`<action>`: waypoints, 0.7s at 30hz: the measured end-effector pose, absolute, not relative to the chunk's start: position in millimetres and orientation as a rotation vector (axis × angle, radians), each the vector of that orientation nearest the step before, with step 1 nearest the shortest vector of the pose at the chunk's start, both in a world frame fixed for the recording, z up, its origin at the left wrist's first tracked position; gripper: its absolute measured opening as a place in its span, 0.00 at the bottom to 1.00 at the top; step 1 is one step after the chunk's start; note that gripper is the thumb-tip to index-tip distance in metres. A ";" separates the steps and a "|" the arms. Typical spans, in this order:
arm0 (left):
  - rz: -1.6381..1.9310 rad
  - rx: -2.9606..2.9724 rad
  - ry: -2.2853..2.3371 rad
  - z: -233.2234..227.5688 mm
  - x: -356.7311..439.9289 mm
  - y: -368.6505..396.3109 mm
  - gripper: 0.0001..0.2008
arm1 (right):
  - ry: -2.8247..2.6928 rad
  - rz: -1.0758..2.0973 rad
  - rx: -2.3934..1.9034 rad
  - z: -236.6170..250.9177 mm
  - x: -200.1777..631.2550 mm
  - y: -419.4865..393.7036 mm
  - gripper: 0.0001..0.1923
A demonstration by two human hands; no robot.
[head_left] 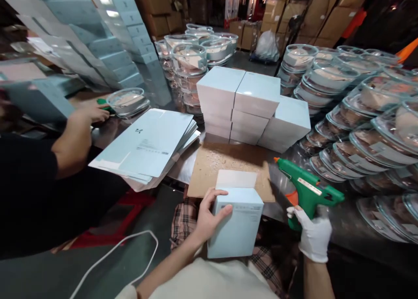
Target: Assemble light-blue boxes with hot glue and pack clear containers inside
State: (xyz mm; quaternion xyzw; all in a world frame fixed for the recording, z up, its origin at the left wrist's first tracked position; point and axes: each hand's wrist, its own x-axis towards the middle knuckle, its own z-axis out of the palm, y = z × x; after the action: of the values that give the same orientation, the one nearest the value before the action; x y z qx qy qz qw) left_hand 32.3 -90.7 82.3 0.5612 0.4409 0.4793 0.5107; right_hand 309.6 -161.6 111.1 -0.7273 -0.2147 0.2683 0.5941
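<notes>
My left hand [212,216] grips a light blue cardboard box [235,229] at its top left edge, with the thumb on the near face. The box stands tilted at my lap, and one white flap [237,179] sticks up at its far side. To the right, my right hand [312,233] wears a white glove and has its fingers at the lower handle of a green hot glue gun [307,186]. The gun's orange nozzle points left, over the table. Between box and stacked boxes lies a flat brown cardboard sheet [225,159] with glue residue.
Closed blue boxes [240,103] are stacked behind the cardboard. Flat box blanks [146,142] lie to the left. Stacks of lidded glass containers [369,129] crowd the right, others [189,68] stand behind. A co-worker's hand [86,116] is at far left, near a green tool.
</notes>
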 end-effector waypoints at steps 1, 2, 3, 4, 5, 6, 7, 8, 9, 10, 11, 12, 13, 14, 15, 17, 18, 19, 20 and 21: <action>1.128 1.377 1.052 84.4 38.1 -90.4 0.19 | -0.527 0.653 -1.660 110.7 305.8 -163.1 0.28; 1.108 1.399 1.046 86.3 43.0 -90.0 0.18 | -0.567 0.723 -1.637 110.2 303.2 -164.3 0.26; 1.093 1.418 1.040 88.2 46.7 -89.6 0.18 | -0.614 0.814 -1.622 109.8 301.4 -165.5 0.26; 1.080 1.433 1.037 90.1 49.4 -89.3 0.18 | -0.659 0.899 -1.614 109.2 300.3 -167.2 0.26; 1.066 1.446 1.035 92.2 51.1 -89.1 0.17 | -0.695 0.945 -1.615 108.5 299.2 -169.6 0.26; 1.054 1.458 1.036 94.3 52.0 -89.1 0.17 | -0.723 0.936 -1.627 107.6 297.8 -173.3 0.26; 1.044 1.471 1.037 96.6 52.4 -89.2 0.17 | -0.748 0.882 -1.644 106.7 295.7 -178.1 0.25; 1.033 1.484 1.040 98.9 52.5 -89.6 0.16 | -0.782 0.806 -1.660 105.9 292.6 -183.9 0.24; 1.025 1.497 1.044 101.1 52.4 -90.2 0.16 | -0.821 0.723 -1.674 105.5 288.5 -190.3 0.21; 1.019 1.508 1.048 103.1 52.5 -90.9 0.16 | -0.858 0.640 -1.684 105.6 283.5 -196.7 0.17; 1.016 1.518 1.049 104.9 52.7 -91.7 0.16 | -0.893 0.587 -1.689 106.5 277.6 -202.3 0.13; 1.014 1.524 1.051 106.3 53.1 -92.4 0.16 | -0.946 0.555 -1.689 108.4 271.3 -206.6 0.12; 1.013 1.529 1.052 107.2 53.8 -93.1 0.16 | -1.024 0.521 -1.683 111.2 264.7 -209.0 0.12; 1.015 1.535 1.051 107.8 54.6 -93.7 0.16 | -1.128 0.478 -1.672 114.8 258.1 -209.4 0.11; 1.020 1.541 1.049 108.1 55.5 -94.1 0.16 | -1.250 0.426 -1.652 118.9 252.0 -207.9 0.09; 1.039 1.560 1.040 107.9 57.0 -94.6 0.15 | -1.482 0.291 -1.597 126.9 241.6 -200.6 0.04; 1.052 1.569 1.033 107.8 57.5 -94.6 0.15 | -1.553 0.230 -1.571 130.1 237.6 -195.9 0.05; 1.066 1.576 1.025 107.7 57.9 -94.7 0.15 | -1.589 0.205 -1.552 132.3 234.5 -191.2 0.07; 1.077 1.583 1.017 107.7 58.1 -94.8 0.15 | -1.610 0.198 -1.541 133.3 232.2 -186.9 0.08; 1.085 1.590 1.008 107.9 58.1 -95.1 0.15 | -1.615 0.197 -1.546 133.1 230.6 -183.4 0.09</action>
State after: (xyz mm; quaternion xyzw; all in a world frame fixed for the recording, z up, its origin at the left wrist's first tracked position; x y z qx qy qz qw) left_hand 58.1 -95.1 107.9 0.6476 0.4106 0.4418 0.4657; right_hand 230.6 -183.4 133.1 -0.6206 -0.6485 0.0789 0.4338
